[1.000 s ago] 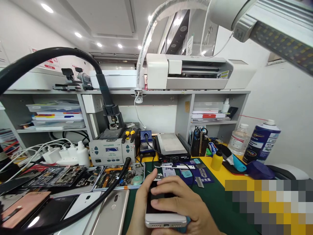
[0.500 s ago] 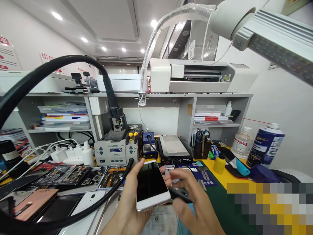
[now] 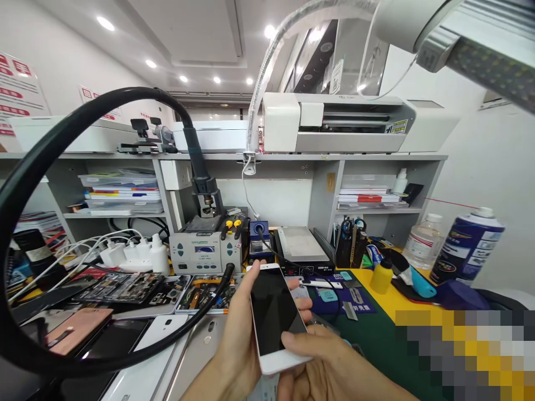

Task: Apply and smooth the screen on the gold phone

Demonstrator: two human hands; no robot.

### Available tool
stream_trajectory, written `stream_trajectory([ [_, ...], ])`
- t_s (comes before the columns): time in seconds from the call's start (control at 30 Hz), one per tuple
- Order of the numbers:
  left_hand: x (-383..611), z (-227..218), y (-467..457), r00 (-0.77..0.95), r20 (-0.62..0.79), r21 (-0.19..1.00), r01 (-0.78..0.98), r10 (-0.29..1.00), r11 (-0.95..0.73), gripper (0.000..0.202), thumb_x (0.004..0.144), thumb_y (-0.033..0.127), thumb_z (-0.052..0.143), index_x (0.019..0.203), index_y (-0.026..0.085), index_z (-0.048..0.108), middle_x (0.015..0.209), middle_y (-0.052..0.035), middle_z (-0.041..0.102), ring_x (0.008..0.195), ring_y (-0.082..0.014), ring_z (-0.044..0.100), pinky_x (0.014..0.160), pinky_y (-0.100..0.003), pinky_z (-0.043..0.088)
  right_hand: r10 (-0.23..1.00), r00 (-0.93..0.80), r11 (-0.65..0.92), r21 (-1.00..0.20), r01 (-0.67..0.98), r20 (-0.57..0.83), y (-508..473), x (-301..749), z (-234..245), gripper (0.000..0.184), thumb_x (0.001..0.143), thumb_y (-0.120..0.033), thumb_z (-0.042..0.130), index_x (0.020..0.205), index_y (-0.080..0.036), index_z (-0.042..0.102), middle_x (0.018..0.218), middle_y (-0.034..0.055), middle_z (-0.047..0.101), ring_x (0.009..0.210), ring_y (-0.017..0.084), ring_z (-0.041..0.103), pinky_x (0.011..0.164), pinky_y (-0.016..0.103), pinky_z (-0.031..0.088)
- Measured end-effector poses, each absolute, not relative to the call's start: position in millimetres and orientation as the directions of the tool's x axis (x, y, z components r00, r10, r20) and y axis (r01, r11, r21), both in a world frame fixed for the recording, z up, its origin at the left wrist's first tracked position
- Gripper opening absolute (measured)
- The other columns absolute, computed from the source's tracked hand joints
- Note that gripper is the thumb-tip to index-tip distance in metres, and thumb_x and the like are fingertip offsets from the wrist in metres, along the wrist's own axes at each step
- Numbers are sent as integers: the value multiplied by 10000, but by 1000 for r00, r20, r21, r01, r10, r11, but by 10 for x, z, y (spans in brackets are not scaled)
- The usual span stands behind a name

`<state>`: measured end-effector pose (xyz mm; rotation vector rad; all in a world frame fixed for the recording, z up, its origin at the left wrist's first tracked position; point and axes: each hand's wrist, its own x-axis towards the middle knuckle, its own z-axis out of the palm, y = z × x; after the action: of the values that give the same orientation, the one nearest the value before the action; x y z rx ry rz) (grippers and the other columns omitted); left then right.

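Observation:
A white smartphone (image 3: 273,312) with a dark screen is held upright, tilted toward me, near the bottom middle. My left hand (image 3: 236,340) wraps its left edge from behind, fingers curled round it. My right hand (image 3: 326,367) grips the lower right corner, with the thumb lying on the bottom of the screen. Both hands hover above the green mat (image 3: 376,340) at the bench front.
A black hose (image 3: 83,111) arcs over the left side. Trays of phone parts (image 3: 125,287) and bare phones (image 3: 71,334) lie at left. A soldering station (image 3: 204,253), a heating plate (image 3: 303,248), a yellow bottle (image 3: 381,277) and a spray can (image 3: 468,245) stand behind.
The phone went from lying flat under both hands to raised with its screen toward me. My right hand came back onto its lower corner, thumb on the screen.

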<state>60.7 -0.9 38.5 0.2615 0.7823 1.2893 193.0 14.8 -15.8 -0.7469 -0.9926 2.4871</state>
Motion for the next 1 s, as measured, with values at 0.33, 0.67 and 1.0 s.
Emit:
stream_trajectory([
  [0.33,591,204,103,58,-437,580,-745,898,330,444,771,394,740,1139,174,622,980,-147,751,769,-295,761,641,-373,624,446,-811,-745,-659,-101,-379,-12,1975,-101,630,956,-436,388,656,-18,751,580,151,722,445,115,692,440,125,502],
  [0.67,629,137,36,75,-427,518,-796,901,312,302,748,333,763,946,188,587,840,-80,750,651,-234,740,611,-339,619,393,-866,-759,-641,-115,-310,7,1977,-21,699,1025,-453,299,648,-55,732,592,143,735,463,198,729,405,224,553],
  [1.0,664,176,-1,138,-421,474,-809,897,347,287,771,362,750,941,177,614,738,-59,756,610,-239,734,562,-320,598,407,-865,-721,-685,-107,-294,17,1988,22,785,1027,-576,250,709,-40,728,602,138,727,452,139,688,454,175,516],
])
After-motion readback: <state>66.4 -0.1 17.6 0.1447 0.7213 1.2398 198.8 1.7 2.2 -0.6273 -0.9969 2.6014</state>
